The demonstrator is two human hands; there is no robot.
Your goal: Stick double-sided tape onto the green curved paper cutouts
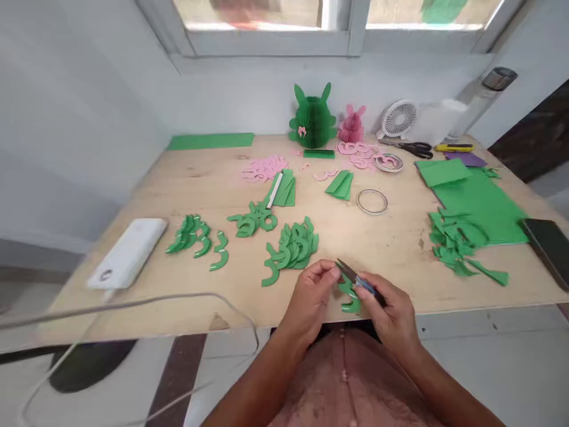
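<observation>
At the front edge of the table, my right hand [391, 308] is closed around a slim pointed tool [354, 279] with a dark tip and a blue and black handle; its exact kind is unclear. The tip reaches my left hand [315, 290], whose thumb and fingers are pinched together at that spot. Whatever they pinch is too small to make out. Beneath the tool lies a green wavy paper cutout [351, 305] with white strips, partly covered by my hands. Just beyond my left hand is a heap of similar green cutouts [296, 244].
Green cutouts with white strips [189, 234] and a white power bank [128, 252] with a cable lie left. Behind are pink cutouts [265, 168], a tape ring [372, 201] and a green paper figure [313, 121]. Green scraps [456, 240] and a phone [546, 243] lie right.
</observation>
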